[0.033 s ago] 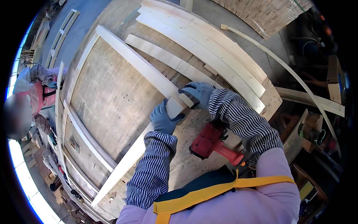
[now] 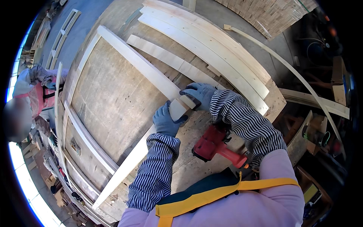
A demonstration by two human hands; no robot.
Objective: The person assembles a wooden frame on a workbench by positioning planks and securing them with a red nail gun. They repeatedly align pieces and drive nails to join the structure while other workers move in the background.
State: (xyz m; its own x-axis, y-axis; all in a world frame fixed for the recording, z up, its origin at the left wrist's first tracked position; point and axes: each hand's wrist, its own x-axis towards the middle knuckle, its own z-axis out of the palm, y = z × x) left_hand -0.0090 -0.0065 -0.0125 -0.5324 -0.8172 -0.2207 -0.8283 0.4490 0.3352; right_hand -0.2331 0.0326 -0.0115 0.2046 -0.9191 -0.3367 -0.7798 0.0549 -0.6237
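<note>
Two pale wooden strips meet at an angle on a plywood workbench (image 2: 113, 98). My left hand (image 2: 165, 122), in a blue-grey glove, grips the top end of the lower strip (image 2: 128, 166) at the joint (image 2: 178, 107). My right hand (image 2: 200, 94), gloved the same way, holds the near end of the upper strip (image 2: 140, 62), its fingers over the joint. Both hands are side by side and nearly touch. A red power nailer (image 2: 213, 145) lies on the bench under my right forearm, held by neither hand.
A stack of curved pale boards (image 2: 211, 49) lies at the far side of the bench. A thin bent strip (image 2: 298, 75) arcs along the right. Another person (image 2: 36, 94) stands at the left edge. Wood frames (image 2: 64, 125) line the bench's left side; offcuts clutter the right.
</note>
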